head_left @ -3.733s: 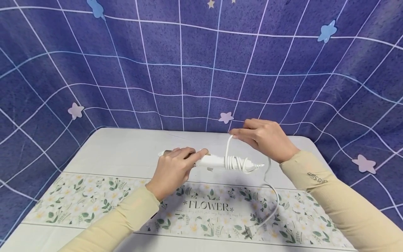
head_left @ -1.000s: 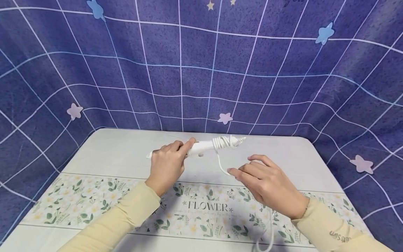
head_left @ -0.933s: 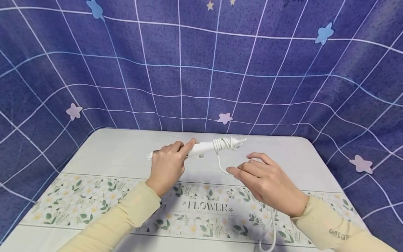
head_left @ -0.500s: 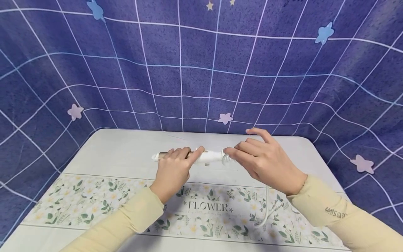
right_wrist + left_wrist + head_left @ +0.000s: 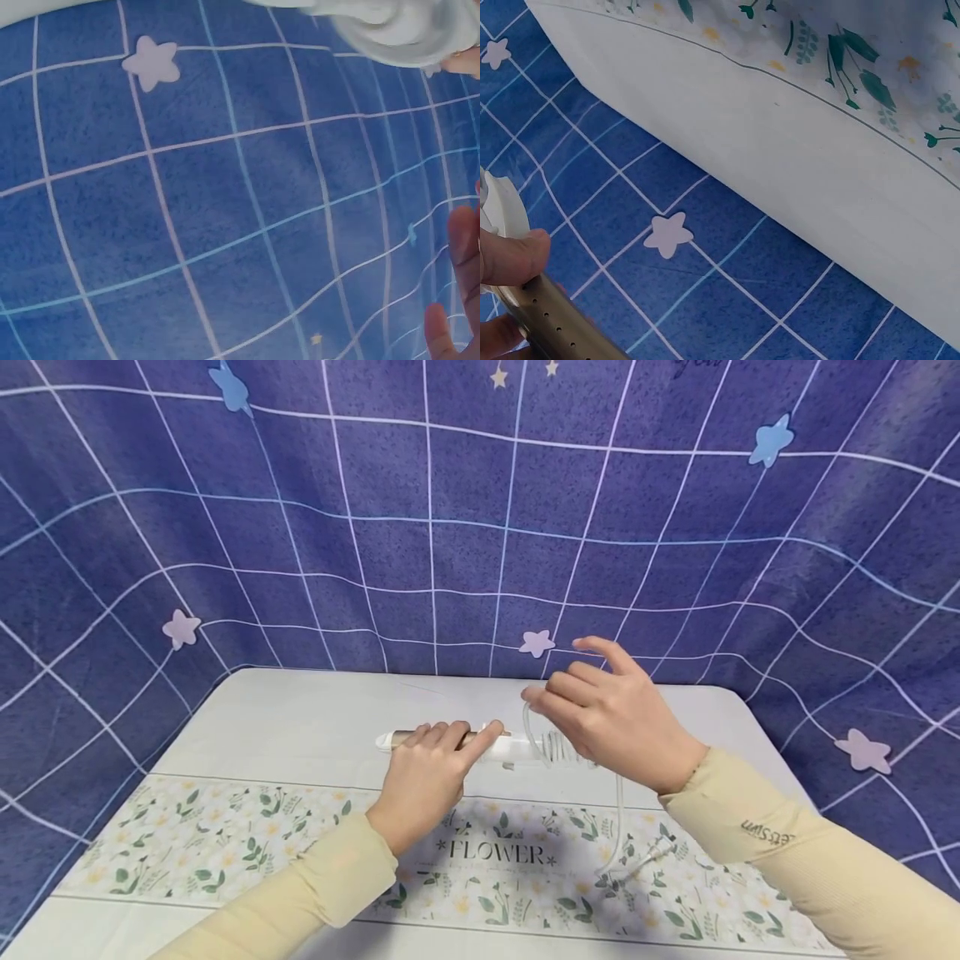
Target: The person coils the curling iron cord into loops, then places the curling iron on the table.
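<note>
Near the centre of the head view, the left hand (image 5: 429, 772) is clamped round a white-and-bronze rod-shaped tool (image 5: 517, 748); at lower left of the left wrist view, its digits press about the bronze barrel (image 5: 555, 321), dotted with small holes. Just right of it, the right hand (image 5: 615, 718) pinches a white cord (image 5: 620, 827) at its fingertips, one finger standing away from the others. From that pinch the cord loops down to coils (image 5: 555, 747) wound on the tool's right end. The tool's long axis runs almost level across the frame, white tip to the left, coiled end to the right and partly behind the right hand; I cannot tell whether it touches the table (image 5: 300, 718). Above it, a strip of white tabletop reaches the back edge by a blue curtain (image 5: 375, 547). At lower right, the cord's slack drops over the floral band (image 5: 225, 835), inside the table's right edge.
</note>
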Action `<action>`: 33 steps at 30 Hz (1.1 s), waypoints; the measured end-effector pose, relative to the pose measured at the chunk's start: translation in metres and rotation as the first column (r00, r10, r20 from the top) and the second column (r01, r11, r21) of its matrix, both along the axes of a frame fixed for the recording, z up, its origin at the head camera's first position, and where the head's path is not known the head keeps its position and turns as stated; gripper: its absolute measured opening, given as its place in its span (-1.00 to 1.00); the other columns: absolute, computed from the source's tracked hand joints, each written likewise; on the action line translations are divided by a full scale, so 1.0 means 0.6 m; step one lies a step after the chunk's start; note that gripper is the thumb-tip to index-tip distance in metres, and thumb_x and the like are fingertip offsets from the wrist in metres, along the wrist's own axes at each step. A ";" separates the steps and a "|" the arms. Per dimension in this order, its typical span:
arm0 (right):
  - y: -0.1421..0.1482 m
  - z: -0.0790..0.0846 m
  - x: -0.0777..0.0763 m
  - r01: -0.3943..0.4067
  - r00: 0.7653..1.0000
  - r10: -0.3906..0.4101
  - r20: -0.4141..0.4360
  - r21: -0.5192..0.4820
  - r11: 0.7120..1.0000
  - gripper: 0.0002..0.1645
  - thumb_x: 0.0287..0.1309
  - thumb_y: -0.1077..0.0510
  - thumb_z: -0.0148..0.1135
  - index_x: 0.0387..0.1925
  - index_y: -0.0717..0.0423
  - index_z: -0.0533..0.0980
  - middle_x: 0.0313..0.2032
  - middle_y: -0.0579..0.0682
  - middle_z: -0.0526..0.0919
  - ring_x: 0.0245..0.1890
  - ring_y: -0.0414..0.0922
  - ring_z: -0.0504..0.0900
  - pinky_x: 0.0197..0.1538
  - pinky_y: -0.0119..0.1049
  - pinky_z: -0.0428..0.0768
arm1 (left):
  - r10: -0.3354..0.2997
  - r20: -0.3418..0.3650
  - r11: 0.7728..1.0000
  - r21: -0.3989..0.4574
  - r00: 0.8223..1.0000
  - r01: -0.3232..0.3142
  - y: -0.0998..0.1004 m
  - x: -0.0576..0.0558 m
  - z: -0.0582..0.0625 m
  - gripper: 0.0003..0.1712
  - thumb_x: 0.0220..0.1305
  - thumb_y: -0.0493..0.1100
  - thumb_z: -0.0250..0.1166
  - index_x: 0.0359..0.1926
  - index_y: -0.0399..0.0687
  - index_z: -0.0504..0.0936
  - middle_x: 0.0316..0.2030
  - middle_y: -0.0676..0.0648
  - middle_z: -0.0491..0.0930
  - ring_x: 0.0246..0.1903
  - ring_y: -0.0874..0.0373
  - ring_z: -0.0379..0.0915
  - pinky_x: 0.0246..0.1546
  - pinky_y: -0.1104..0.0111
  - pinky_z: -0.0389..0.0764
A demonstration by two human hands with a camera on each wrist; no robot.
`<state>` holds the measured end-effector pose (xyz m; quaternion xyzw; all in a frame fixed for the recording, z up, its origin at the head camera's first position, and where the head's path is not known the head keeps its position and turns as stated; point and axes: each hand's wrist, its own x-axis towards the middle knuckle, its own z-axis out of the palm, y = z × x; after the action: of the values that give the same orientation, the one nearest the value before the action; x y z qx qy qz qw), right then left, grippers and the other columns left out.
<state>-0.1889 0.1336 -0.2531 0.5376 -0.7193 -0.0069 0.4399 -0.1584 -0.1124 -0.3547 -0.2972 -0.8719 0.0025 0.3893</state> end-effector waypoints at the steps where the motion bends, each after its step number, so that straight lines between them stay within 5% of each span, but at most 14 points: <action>1: 0.000 0.001 -0.003 0.009 1.000 -0.009 0.003 -0.014 1.000 -0.80 0.14 0.31 0.39 -0.16 0.19 0.72 -0.47 -0.01 0.69 -0.51 -0.03 0.61 0.17 0.08 0.54 | -0.004 -0.003 1.000 0.003 1.000 0.004 0.000 0.000 0.001 -0.23 -0.10 -0.42 0.50 0.20 0.13 0.59 -0.26 -0.10 0.67 -0.36 -0.07 0.70 -0.30 0.13 0.74; 8: 0.007 -0.003 -0.023 0.041 0.999 -0.039 0.038 -0.066 0.997 -0.74 0.37 0.18 0.16 -0.24 0.23 0.72 -0.51 0.01 0.64 -0.54 0.01 0.62 0.09 0.09 0.56 | -0.022 0.005 1.000 -0.007 1.000 0.022 0.007 0.005 0.010 -0.22 -0.11 -0.40 0.51 0.21 0.13 0.61 -0.25 -0.11 0.68 -0.37 -0.06 0.69 -0.29 0.13 0.74; 17: 0.001 -0.004 -0.036 0.093 0.993 -0.089 0.083 -0.041 0.995 -0.85 0.27 0.24 0.28 -0.24 0.23 0.71 -0.48 0.01 0.65 -0.50 0.01 0.66 -0.01 0.00 0.57 | -0.040 -0.006 0.998 -0.042 0.999 0.039 0.018 0.012 0.016 -0.24 -0.09 -0.38 0.51 0.21 0.15 0.61 -0.24 -0.10 0.69 -0.33 -0.03 0.70 -0.22 0.15 0.73; 21: 0.018 0.003 -0.050 0.131 0.986 -0.127 0.108 -0.022 0.991 -0.88 0.23 0.22 0.36 -0.23 0.17 0.73 -0.54 -0.02 0.57 -0.57 -0.02 0.59 -0.23 -0.10 0.58 | -0.035 -0.003 0.999 -0.022 0.999 0.035 0.008 0.012 0.018 -0.20 -0.13 -0.41 0.51 0.22 0.15 0.61 -0.22 -0.11 0.68 -0.29 -0.07 0.70 -0.18 0.11 0.73; 27: 0.055 0.008 -0.065 0.132 0.966 -0.129 0.224 -0.001 0.991 -0.80 0.19 0.16 0.40 -0.14 -0.03 0.77 -0.61 -0.11 0.42 -0.72 -0.18 0.20 -0.59 -0.26 0.36 | -0.071 -0.069 0.997 0.020 0.995 0.072 -0.009 0.003 0.016 -0.28 -0.03 -0.50 0.40 0.17 0.13 0.65 -0.24 -0.09 0.69 -0.32 -0.05 0.70 -0.21 0.07 0.74; 33: 0.068 -0.014 -0.082 0.125 0.921 -0.112 0.372 -0.010 0.992 -0.74 0.20 0.14 0.41 -0.06 -0.08 0.76 -0.53 -0.10 0.60 -0.72 -0.21 0.41 -0.60 -0.16 0.52 | -0.123 -0.097 0.987 0.097 0.988 0.132 -0.012 -0.005 0.013 -0.35 0.03 -0.48 0.41 0.14 0.13 0.67 -0.26 -0.07 0.70 -0.35 -0.02 0.71 -0.25 0.03 0.74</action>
<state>-0.2381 0.1745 -0.2614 0.4773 -0.8206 0.0800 0.3038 -0.1614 -0.1193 -0.3469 -0.3314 -0.8314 -0.0537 0.4428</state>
